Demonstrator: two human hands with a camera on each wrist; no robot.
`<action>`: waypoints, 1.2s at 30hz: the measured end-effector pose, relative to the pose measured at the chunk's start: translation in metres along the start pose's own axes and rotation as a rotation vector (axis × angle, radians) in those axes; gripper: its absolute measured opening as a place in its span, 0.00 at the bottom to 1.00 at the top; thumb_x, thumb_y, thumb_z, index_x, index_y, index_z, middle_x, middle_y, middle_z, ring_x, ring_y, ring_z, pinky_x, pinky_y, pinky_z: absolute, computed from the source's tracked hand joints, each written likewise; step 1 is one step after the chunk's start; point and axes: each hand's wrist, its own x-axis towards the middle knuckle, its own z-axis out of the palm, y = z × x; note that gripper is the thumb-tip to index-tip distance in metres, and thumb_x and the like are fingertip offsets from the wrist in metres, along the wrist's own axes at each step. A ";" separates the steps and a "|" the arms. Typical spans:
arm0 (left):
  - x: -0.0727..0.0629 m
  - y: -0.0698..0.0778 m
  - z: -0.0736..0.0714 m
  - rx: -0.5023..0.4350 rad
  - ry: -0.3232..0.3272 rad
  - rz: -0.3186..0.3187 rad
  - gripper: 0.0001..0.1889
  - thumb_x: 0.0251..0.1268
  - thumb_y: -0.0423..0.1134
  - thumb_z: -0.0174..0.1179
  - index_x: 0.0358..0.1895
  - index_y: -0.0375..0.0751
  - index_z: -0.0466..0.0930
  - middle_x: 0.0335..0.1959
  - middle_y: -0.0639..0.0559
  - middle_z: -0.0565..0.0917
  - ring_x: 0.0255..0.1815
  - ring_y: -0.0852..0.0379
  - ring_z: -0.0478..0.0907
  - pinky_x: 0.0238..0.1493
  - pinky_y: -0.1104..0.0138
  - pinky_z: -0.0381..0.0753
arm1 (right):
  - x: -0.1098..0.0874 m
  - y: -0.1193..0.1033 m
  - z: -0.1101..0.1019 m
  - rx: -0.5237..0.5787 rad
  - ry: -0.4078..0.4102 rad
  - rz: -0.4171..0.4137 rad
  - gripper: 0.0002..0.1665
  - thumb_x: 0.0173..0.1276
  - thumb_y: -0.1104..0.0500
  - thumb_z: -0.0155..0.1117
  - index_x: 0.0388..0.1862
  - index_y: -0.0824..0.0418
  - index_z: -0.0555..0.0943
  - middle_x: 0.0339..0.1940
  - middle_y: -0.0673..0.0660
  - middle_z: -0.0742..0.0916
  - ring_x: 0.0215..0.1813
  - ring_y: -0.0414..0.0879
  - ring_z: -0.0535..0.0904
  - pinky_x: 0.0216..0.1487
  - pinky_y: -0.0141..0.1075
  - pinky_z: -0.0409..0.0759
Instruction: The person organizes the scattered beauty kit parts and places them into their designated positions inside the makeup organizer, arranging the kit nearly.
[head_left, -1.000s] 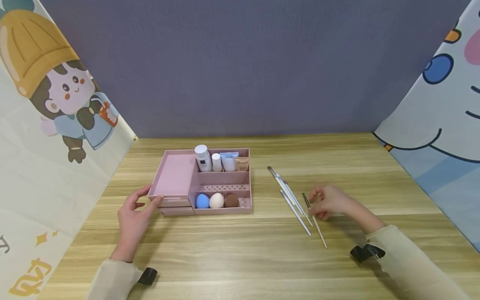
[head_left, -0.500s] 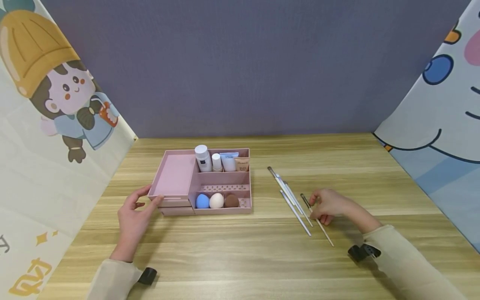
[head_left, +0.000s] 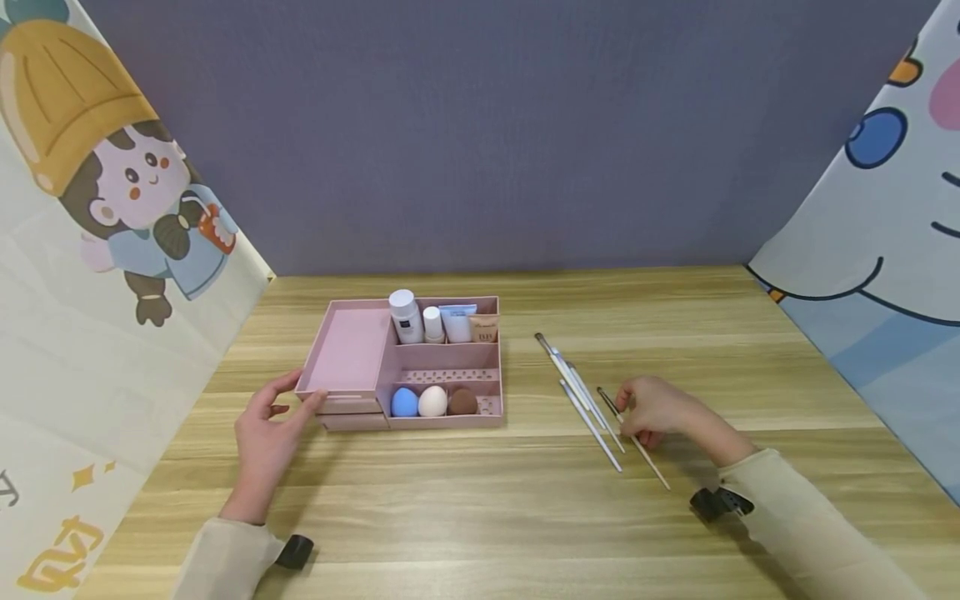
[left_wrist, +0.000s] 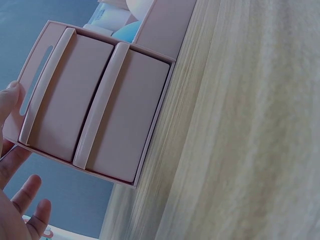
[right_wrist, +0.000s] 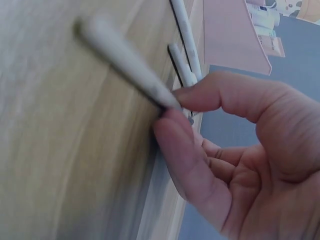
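My right hand [head_left: 654,408] pinches a thin makeup brush [head_left: 652,465] between thumb and fingertips, low over the table; its dark tip points away to the left and its pale handle toward me. In the right wrist view the brush handle [right_wrist: 127,60] sticks out past the fingertips, blurred. Left of it lie several more pale makeup brushes [head_left: 592,427] in a loose bundle. My left hand [head_left: 266,437] grips the near left corner of a pink makeup organizer [head_left: 351,343], thumb at the front edge. Two shut drawers [left_wrist: 122,117] face the left wrist camera.
In the organizer's back compartment stand a white bottle [head_left: 407,321], a smaller white bottle [head_left: 433,325], a blue-white tube [head_left: 457,323] and a tan tube [head_left: 484,328]. The front one holds blue [head_left: 405,402], cream [head_left: 432,402] and brown [head_left: 462,402] makeup sponges. A grey panel [head_left: 510,142] rises behind the table.
My right hand has shifted slightly left, and the brush it pinches has turned so its handle end points further right. The left hand and organizer stay put.
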 end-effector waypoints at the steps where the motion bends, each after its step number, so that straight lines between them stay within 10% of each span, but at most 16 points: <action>1: 0.000 0.000 0.000 0.000 -0.001 -0.001 0.20 0.56 0.33 0.73 0.54 0.38 0.85 0.53 0.46 0.85 0.48 0.75 0.73 0.45 0.68 0.70 | 0.000 -0.001 0.001 -0.018 0.009 -0.003 0.17 0.48 0.71 0.66 0.38 0.69 0.74 0.15 0.56 0.79 0.17 0.45 0.78 0.19 0.39 0.82; 36: -0.001 -0.001 -0.001 -0.005 -0.013 0.006 0.20 0.57 0.33 0.73 0.54 0.38 0.84 0.53 0.46 0.85 0.48 0.74 0.73 0.45 0.70 0.69 | 0.019 -0.041 -0.020 -0.100 0.063 -0.164 0.19 0.52 0.72 0.67 0.45 0.70 0.75 0.16 0.52 0.76 0.16 0.48 0.77 0.22 0.46 0.82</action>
